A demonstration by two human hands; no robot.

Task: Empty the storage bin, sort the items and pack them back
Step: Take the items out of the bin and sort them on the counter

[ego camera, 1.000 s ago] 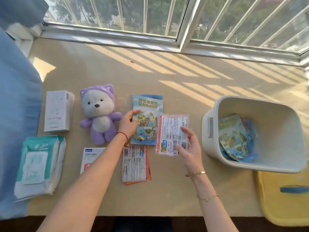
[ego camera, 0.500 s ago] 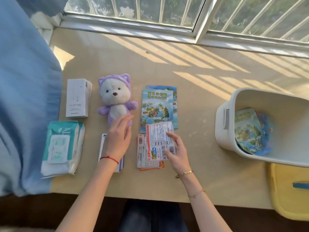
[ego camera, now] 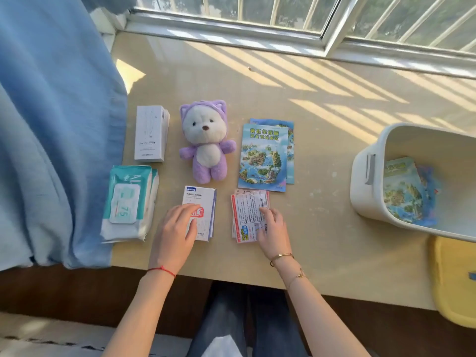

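Observation:
The white storage bin (ego camera: 365, 191) lies tipped at the right with a map leaflet (ego camera: 401, 191) still inside. On the table lie a white box (ego camera: 150, 132), a purple plush bear (ego camera: 206, 143), two stacked map leaflets (ego camera: 262, 155), wet-wipe packs (ego camera: 126, 202), a small white booklet stack (ego camera: 203, 199) and a stack of red-edged cards (ego camera: 248, 210). My left hand (ego camera: 177, 228) rests flat on the booklet stack. My right hand (ego camera: 273, 228) presses its fingers on the card stack's right side.
A blue curtain (ego camera: 51, 124) hangs over the table's left end. The window sill (ego camera: 257, 39) runs along the back. A yellow lid or tray (ego camera: 453, 279) sits under the bin at the right. My legs show below the table's front edge.
My right hand has laid the printed card on the card stack. My left hand moved from the leaflets, past the bear, down onto the booklet stack. The view shifted leftward.

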